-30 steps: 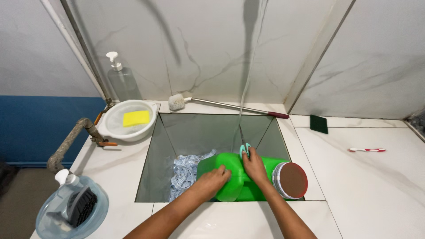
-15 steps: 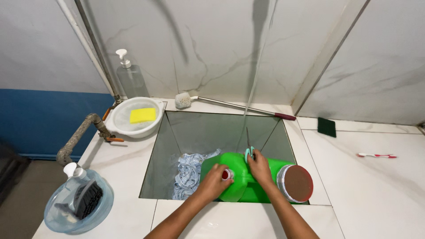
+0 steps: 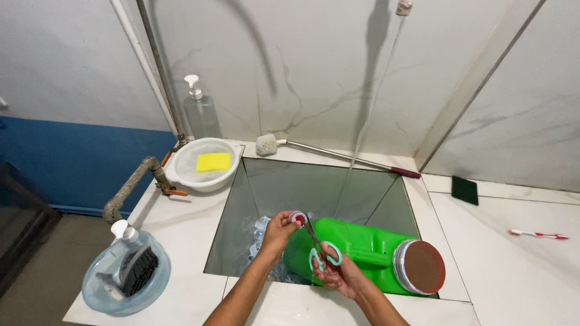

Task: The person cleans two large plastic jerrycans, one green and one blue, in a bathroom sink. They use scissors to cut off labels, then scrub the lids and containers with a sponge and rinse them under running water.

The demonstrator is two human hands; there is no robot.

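Over the sink point(image 3: 399, 199), the left hand point(image 3: 279, 232) pinches the red-capped spout point(image 3: 298, 218) of the green jug point(image 3: 362, 253), which lies on its side in the basin (broad round base toward the right). The right hand point(image 3: 339, 276) has its fingers curled shut on the teal-handled scissors point(image 3: 320, 247), whose blades point up toward the spout. A white bowl point(image 3: 204, 164) with a yellow sponge point(image 3: 213, 162) sits at the sink's left corner.

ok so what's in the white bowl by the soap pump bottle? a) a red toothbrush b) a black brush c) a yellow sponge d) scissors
c: a yellow sponge lies in the white bowl beside the soap pump bottle; the scissors are in the right hand over the sink.
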